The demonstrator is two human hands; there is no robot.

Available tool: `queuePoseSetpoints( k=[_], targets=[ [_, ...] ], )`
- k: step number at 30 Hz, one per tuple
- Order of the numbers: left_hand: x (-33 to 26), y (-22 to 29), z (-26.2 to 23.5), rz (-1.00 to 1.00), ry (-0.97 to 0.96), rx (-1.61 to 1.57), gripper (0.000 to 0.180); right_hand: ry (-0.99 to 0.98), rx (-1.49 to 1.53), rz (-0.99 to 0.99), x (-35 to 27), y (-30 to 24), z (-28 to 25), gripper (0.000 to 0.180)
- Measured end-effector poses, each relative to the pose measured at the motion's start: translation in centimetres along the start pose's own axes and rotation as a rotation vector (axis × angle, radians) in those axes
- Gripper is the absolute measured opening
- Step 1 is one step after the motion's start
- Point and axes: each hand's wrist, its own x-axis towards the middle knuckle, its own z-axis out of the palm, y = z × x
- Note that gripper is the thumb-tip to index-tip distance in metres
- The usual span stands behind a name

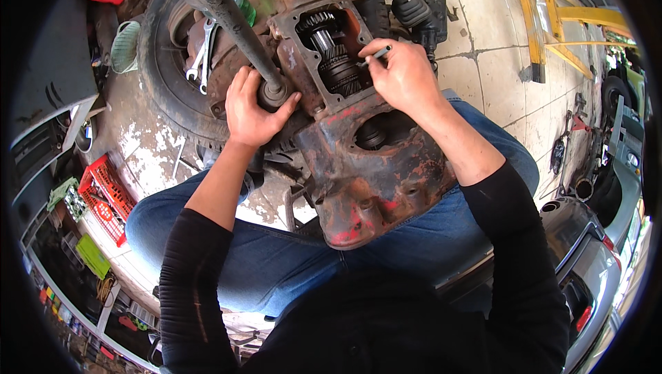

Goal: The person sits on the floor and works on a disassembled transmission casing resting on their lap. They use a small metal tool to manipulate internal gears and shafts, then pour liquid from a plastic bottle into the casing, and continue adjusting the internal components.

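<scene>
Between my knees lies a rusty gearbox housing, its open window showing gears on a shaft. My left hand curls around the round collar at the foot of a long dark metal rod, thumb on one side and fingers on the other. At the right rim of the window, my right hand pinches a short, thin grey metal pin. Its other fingers fold down over the rim, partly hidden.
A large tire lies behind the housing, with wrenches on it. A lever with a rubber boot is at the far side. A red crate stands left, a yellow metal frame far right, a car at right.
</scene>
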Motion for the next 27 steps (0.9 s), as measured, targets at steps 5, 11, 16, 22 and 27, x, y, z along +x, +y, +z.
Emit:
queuePoseSetpoints(
  k=[5,11,16,22,27],
  targets=[
    [0.1,0.1,0.2,-0.003,0.003,-0.003,0.050,-0.141,0.160,0.028,-1.4,-2.0,1.0,0.013],
    [-0.1,-0.1,0.0,-0.007,-0.009,0.013,0.051,-0.181,0.044,0.186,0.5,-1.0,-0.3,0.016],
    [0.0,0.0,0.2,-0.004,0.002,0.005,0.052,-0.214,0.208,0.183,0.1,-0.3,0.5,0.008],
    [0.0,0.0,0.0,-0.007,-0.004,0.000,0.051,-0.208,0.083,0.164,0.5,-0.1,0.6,0.008],
    [0.0,0.0,-0.1,-0.010,-0.007,-0.001,0.051,-0.320,-0.004,0.276,0.6,-1.0,0.3,0.014]
  ],
)
